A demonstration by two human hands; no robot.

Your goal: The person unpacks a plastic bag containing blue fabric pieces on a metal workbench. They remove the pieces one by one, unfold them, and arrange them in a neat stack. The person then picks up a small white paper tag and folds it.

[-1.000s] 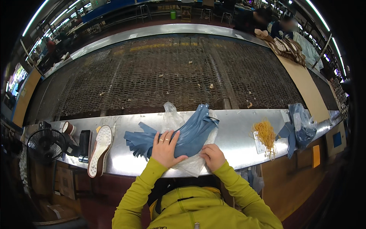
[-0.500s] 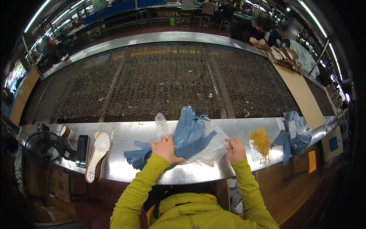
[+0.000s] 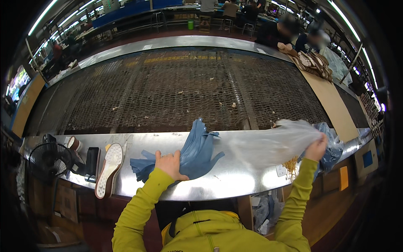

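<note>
A bundle of flat blue strips (image 3: pixel 195 153), leather-like, lies fanned out on the metal worktop, its far ends reaching over the worktop's far edge. My left hand (image 3: pixel 168 166) rests over its near side and grips it, thumb apart from the fingers. Out to the right, my right hand (image 3: pixel 317 149) is closed on one end of a clear plastic bag (image 3: pixel 268 145). The bag trails left through the air, blurred by motion and apart from the strips. It partly covers a bunch of yellow rubber bands (image 3: pixel 291 166).
At left stand a small black fan (image 3: pixel 49 161), a black case (image 3: pixel 91 164) and a shoe sole (image 3: pixel 110 168). Beyond the metal worktop (image 3: pixel 218 182) runs a wide mesh conveyor (image 3: pixel 176 92). A bag of blue pieces (image 3: pixel 329 147) lies at right, near a cardboard strip (image 3: pixel 329 101). Two people sit far right.
My right hand has swung right and up, pulling the plastic bag away from the blue strips. My left hand has shifted slightly left with the bundle.
</note>
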